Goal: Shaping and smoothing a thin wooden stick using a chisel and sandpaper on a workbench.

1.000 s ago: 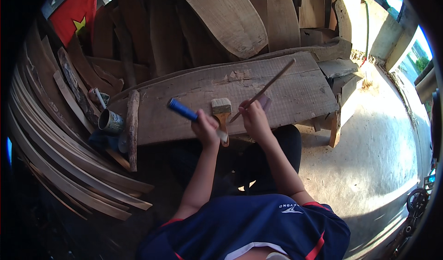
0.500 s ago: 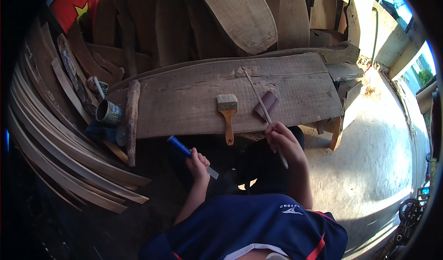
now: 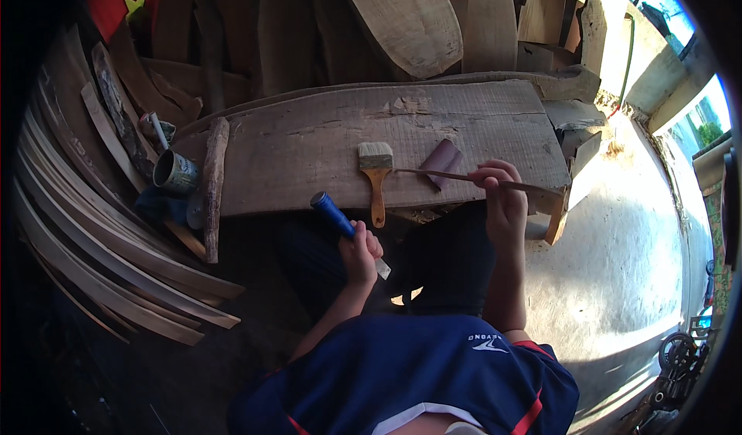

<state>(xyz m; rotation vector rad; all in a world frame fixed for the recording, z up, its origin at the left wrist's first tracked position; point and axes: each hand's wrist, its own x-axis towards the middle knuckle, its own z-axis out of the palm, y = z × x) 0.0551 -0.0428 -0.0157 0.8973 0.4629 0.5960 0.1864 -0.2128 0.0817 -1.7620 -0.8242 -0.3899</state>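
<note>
My left hand (image 3: 360, 256) is closed around a chisel (image 3: 333, 212) with a blue handle. The handle slants up to the left, and the flat metal blade pokes out below my fist. In my right hand (image 3: 504, 203) a thin wooden stick (image 3: 421, 172) is pinched, lying nearly level over the right part of a broad wooden board (image 3: 286, 153). Beneath the stick rests a curled piece of brown sandpaper (image 3: 443, 157). A paintbrush (image 3: 376, 161) with pale bristles and a wooden handle lies on the board, its handle toward me, close to the stick's left tip.
A rough wooden bar (image 3: 216, 192) lies across the board's left end, beside an open tin can (image 3: 175, 172). Long curved wood strips (image 3: 116, 261) are stacked at left. Large planks (image 3: 406, 22) lean behind the board. Sunlit concrete floor (image 3: 618, 273) stretches along the right.
My right hand has risen, turning the stick from steeply slanted to nearly level. My left hand has moved up and right with the chisel. The view has shifted slightly.
</note>
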